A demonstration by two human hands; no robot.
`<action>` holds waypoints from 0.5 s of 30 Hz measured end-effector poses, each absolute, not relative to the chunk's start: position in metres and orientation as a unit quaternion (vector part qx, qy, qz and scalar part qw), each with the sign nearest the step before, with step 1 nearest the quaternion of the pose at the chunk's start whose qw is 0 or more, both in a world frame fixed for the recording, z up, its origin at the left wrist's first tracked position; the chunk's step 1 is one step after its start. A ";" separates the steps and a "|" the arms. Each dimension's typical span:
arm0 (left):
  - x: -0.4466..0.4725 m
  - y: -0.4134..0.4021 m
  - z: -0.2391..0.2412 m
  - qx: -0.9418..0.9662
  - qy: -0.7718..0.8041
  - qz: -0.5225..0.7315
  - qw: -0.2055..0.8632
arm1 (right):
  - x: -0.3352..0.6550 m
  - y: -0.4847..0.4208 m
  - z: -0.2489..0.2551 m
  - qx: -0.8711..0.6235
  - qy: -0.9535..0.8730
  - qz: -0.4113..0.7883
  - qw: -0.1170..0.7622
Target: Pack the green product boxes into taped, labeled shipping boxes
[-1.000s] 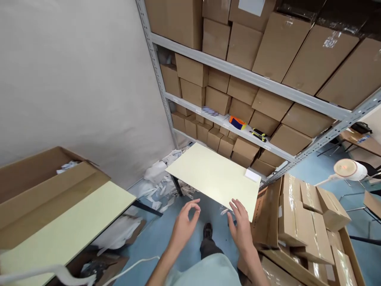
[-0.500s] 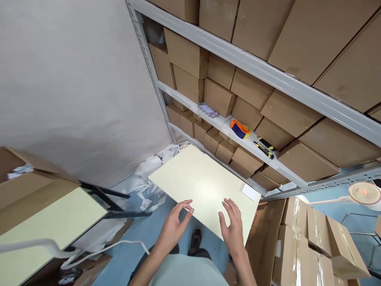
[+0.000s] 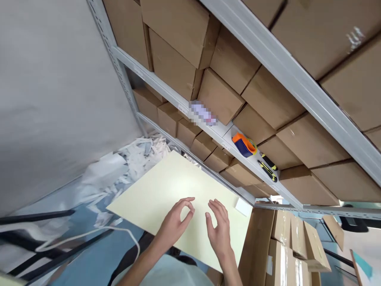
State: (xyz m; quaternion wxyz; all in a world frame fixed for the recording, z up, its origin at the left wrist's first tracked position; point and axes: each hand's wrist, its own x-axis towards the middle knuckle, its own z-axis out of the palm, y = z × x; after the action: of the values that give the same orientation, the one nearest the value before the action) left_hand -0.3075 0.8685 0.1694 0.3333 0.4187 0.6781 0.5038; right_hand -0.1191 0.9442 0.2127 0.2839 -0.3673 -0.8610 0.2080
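Both hands hover over a pale yellow tabletop (image 3: 154,182), holding nothing. My left hand (image 3: 178,216) has its thumb and fingers curved toward each other, a gap between the tips. To its right, my right hand (image 3: 218,224) is raised with the fingers curled loosely and the thumb apart. A small white block (image 3: 243,206), perhaps a stack of paper or cards, lies at the table's right corner, not far from my right hand.
Beyond the table, a grey metal shelf (image 3: 160,89) carries cardboard boxes (image 3: 172,59). On its ledge lie an orange-and-blue tape dispenser (image 3: 244,145) and yellow-black utility knives (image 3: 268,171). Taped cartons (image 3: 281,254) stand right. Paper scraps (image 3: 133,167) and a white cable (image 3: 119,229) are at left.
The view has moved closer to the shelf and table. My hands have come further over the tabletop and slightly nearer each other, still with nothing in them.
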 end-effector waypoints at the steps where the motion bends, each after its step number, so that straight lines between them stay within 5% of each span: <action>1: -0.323 0.876 0.169 0.422 0.672 0.506 0.336 | -0.137 0.954 0.216 -0.361 -0.867 0.200 0.280; 15: -0.497 0.996 0.194 0.390 0.630 0.585 0.330 | -0.397 1.158 0.279 -0.302 -0.922 -0.012 0.242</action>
State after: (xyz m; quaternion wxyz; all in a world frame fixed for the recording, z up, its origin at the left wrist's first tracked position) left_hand -0.4975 0.9964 0.1941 0.3301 0.3896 0.6305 0.5845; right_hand -0.3967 1.1580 0.2785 0.2415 -0.3017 -0.9222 -0.0116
